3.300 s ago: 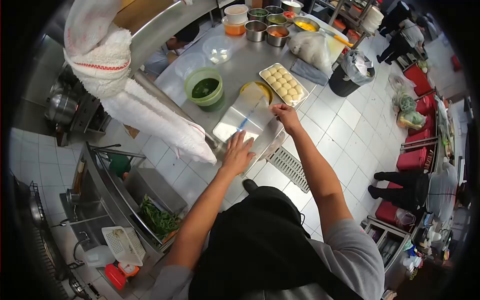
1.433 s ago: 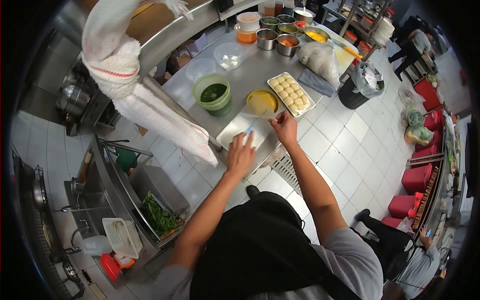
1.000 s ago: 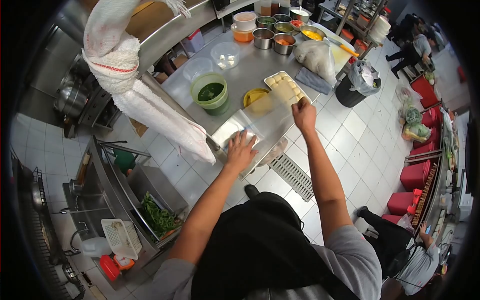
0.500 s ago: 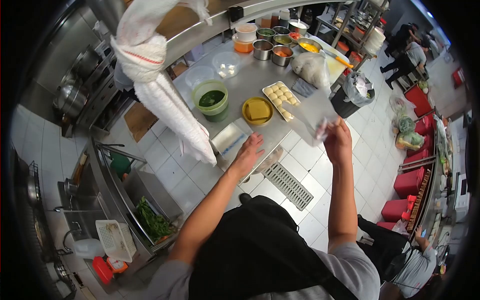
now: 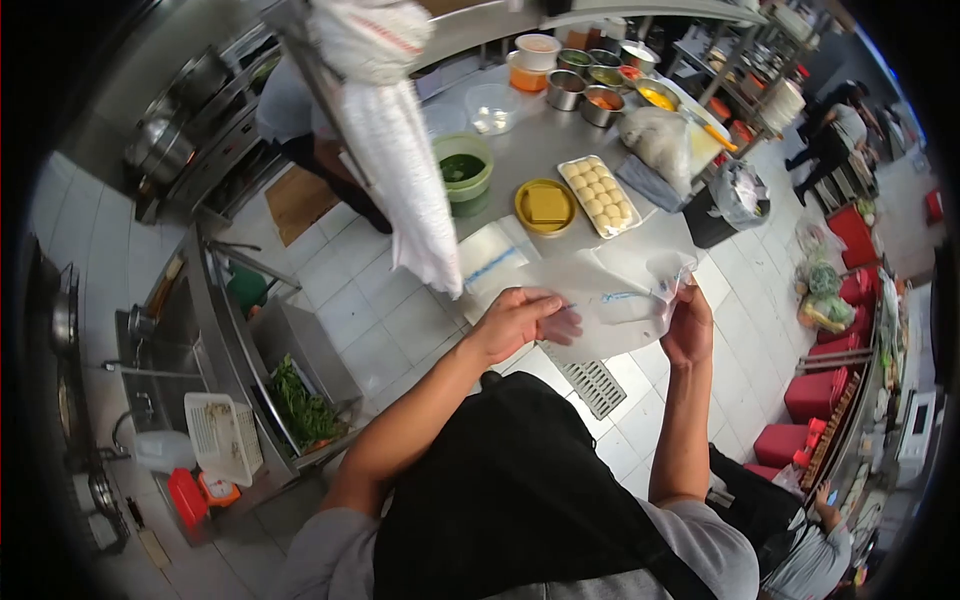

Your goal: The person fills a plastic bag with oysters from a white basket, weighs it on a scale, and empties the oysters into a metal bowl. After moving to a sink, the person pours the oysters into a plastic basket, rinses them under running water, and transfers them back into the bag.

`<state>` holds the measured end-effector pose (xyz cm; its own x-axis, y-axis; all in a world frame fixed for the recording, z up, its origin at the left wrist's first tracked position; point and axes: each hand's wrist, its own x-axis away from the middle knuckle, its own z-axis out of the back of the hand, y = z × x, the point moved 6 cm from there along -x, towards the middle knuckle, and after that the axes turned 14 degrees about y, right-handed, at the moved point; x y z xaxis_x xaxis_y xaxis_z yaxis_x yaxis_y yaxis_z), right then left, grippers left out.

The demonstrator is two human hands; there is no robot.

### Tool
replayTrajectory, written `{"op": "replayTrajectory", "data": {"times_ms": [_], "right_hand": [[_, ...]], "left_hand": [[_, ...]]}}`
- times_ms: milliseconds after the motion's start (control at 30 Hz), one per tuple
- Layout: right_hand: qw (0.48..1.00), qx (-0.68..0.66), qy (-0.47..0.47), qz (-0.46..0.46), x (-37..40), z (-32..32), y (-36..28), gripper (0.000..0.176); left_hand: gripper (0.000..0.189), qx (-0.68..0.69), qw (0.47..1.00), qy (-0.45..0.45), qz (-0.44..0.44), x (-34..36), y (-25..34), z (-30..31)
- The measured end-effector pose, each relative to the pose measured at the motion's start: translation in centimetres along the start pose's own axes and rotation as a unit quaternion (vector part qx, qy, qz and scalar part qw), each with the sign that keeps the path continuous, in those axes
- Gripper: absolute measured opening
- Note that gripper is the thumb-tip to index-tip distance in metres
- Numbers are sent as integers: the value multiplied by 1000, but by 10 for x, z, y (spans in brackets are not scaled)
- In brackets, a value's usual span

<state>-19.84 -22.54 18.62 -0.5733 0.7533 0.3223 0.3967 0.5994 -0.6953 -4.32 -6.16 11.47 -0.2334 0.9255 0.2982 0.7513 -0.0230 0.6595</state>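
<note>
Clear plastic (image 5: 610, 325) with a blue printed mark spreads between the person's two hands, in front of the black apron (image 5: 490, 480) and over the near edge of the metal table (image 5: 540, 140). The left hand (image 5: 515, 320) is partly curled at its nine o'clock edge, thumb and fingers closed on the film, with fingertips showing through it. The right hand (image 5: 690, 325) has its fingers drawn in, pinching the edge at about three o'clock. Whether the film is a single sheet or a bag cannot be told.

With the film as the dial's centre and twelve pointing away from the person, a flat white stack (image 5: 490, 245) with a blue stripe lies on the table at ten o'clock. At eleven sits a yellow bowl (image 5: 523, 212) with a square yellow slab (image 5: 550, 207) inside. Just beside it, at twelve, a white tray (image 5: 625, 230) carries rows of pale round balls (image 5: 600, 195). A green bucket (image 5: 470, 197) of dark green contents stands between ten and eleven, partly behind a hanging white towel (image 5: 400, 170). A folded grey cloth (image 5: 650, 183) rests near one o'clock.
</note>
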Motion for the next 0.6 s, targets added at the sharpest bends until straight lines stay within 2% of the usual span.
{"op": "replayTrajectory", "data": {"times_ms": [67, 100, 167, 200, 233, 267, 333, 367, 400, 467, 533, 567, 600], "right_hand": [[992, 93, 55, 57, -22, 25, 16, 29], [993, 97, 44, 47, -19, 14, 25, 29], [981, 170, 87, 35, -7, -2, 44, 29], [981, 177, 68, 23, -6, -8, 55, 29], [969, 242, 51, -5, -6, -11, 72, 31], [951, 307, 32, -32, -5, -16, 91, 33], [880, 469, -64, -41, 2, -34, 130, 41], [840, 531, -104, 22, 1, -41, 149, 46], [814, 566, -119, 59, 9, -55, 162, 42], [821, 544, -169, 46, 11, -77, 197, 37], [852, 473, -225, 8, 22, -122, 234, 38], [833, 473, -285, 37, 26, -143, 255, 45], [837, 444, -319, 13, 36, -165, 277, 54]], "left_hand": [[24, -15, 998, 59, -19, 33, 17, 13], [23, -49, 992, 110, -32, 49, 24, 27], [21, -87, 970, 214, -80, 88, 41, 45], [21, -79, 965, 232, -93, 104, 43, 56], [18, -133, 940, 277, -151, 123, 52, 71], [17, -188, 905, 322, -205, 145, 60, 84], [12, -168, 867, 390, -261, 185, 62, 116], [11, -167, 844, 433, -269, 208, 63, 129], [9, -166, 820, 476, -271, 233, 62, 140], [12, -161, 797, 511, -279, 276, 65, 150], [15, -157, 781, 533, -286, 312, 69, 159], [16, -132, 794, 520, -286, 326, 70, 163], [17, -109, 808, 505, -283, 341, 70, 169]]}}
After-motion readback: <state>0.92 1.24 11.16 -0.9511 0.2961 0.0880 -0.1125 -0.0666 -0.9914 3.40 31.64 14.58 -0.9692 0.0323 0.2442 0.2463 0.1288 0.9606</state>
